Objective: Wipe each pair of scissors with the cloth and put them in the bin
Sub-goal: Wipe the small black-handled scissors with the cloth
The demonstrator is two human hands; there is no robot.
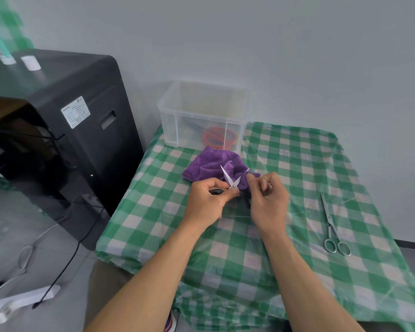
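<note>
My left hand (207,198) grips a small pair of black-handled scissors (230,179), blades spread apart and pointing up over the purple cloth (212,165). My right hand (267,200) pinches the near edge of that cloth beside the blades. The cloth lies crumpled on the checked table just in front of the clear plastic bin (203,116). Orange-handled scissors (217,137) and other scissors show through the bin's wall. An all-metal pair of scissors (331,224) lies closed on the table to the right, apart from both hands.
The table wears a green-and-white checked cover (285,271) and stands against a pale wall. A tall black machine (70,121) stands left of the table. Cables and a white power strip (22,301) lie on the grey floor at lower left.
</note>
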